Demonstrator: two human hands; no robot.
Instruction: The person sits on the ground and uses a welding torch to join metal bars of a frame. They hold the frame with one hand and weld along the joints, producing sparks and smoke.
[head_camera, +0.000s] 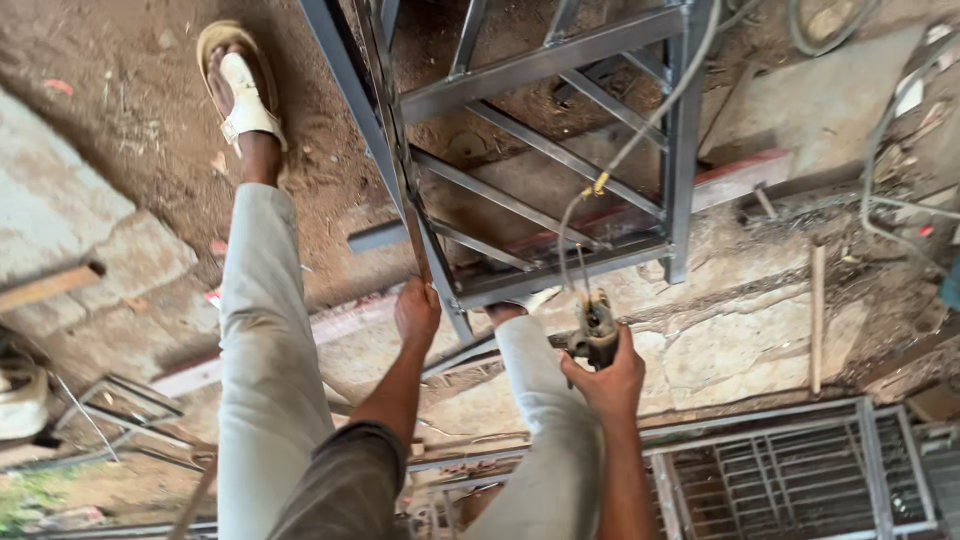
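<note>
From the head camera, my right foot is hidden behind the grey steel frame (540, 150), and the tip of the welding holder (597, 330) is hard to make out against the ground. My left hand (416, 312) reaches forward, fingers wrapped around a thin upright bar of the frame near its lower corner. My right hand (607, 382) is raised, fingers closed around the holder's handle, its cable (640, 135) running up across the frame.

head view, steeply down, close over legs, ground
</note>
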